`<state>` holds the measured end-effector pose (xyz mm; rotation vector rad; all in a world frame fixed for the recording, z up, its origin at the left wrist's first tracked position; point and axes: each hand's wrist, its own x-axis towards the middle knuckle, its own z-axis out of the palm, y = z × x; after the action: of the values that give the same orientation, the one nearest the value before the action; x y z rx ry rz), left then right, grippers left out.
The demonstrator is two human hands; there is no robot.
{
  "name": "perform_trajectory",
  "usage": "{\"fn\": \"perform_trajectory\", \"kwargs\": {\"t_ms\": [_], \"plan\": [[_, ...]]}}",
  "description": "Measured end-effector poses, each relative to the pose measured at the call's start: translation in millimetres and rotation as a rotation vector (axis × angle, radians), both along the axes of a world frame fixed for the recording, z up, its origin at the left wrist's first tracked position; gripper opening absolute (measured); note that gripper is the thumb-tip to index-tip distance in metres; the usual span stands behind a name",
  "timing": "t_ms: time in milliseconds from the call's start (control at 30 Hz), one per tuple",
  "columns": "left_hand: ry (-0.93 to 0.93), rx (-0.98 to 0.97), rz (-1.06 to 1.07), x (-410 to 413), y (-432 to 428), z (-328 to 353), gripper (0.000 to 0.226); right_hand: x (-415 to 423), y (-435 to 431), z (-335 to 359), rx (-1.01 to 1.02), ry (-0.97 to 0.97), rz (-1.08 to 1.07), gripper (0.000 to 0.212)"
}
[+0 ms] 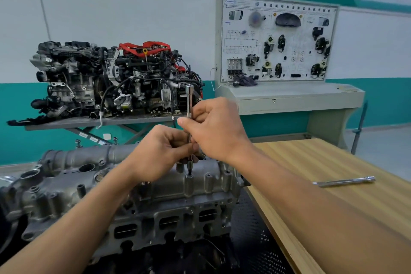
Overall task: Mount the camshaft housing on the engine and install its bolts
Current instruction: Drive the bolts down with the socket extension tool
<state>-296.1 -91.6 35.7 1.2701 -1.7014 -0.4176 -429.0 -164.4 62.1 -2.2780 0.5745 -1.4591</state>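
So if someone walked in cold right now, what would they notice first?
Both hands at centre: the right hand and left hand grip an upright extension bar seated on a bolt atop the camshaft housing. Behind, a complete engine with red parts sits on a stand at left. A second bar lies on the wooden table at right.

Head view, looking forward and down, close over engine (pixel 155 196)

The wooden worktop (pixel 329 162) on the right carries one chrome extension bar (pixel 344 182), lying flat near its far side. Behind, a grey lift table (pixel 66 123) carries a complete engine (pixel 115 80) with red parts on top.
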Motion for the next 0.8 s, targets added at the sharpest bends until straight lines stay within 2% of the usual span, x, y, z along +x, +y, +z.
{"fn": "perform_trajectory", "kwargs": {"t_ms": [67,267,367,500,700,800], "plan": [[-0.024,0.022,-0.038,0,2,5,0.041,2,2,0,-0.031,-0.022,-0.053,0.031],[0.009,0.052,-0.059,2,1,7,0.023,2,6,0,-0.040,-0.014,-0.091,0.035],[-0.021,0.015,0.008,1,-1,3,0.015,-1,3,2,0.020,0.009,-0.032,0.032],[-0.042,-0.028,0.098,-2,4,1,0.015,-2,8,3,0.035,0.043,0.040,0.035],[-0.020,-0.229,0.205,7,29,32,0.012,18,23,36,-0.014,-0.056,0.150,0.030],[-0.081,-0.148,0.264,24,44,41,0.015,33,25,41,0.040,0.002,0.256,0.027]]}}
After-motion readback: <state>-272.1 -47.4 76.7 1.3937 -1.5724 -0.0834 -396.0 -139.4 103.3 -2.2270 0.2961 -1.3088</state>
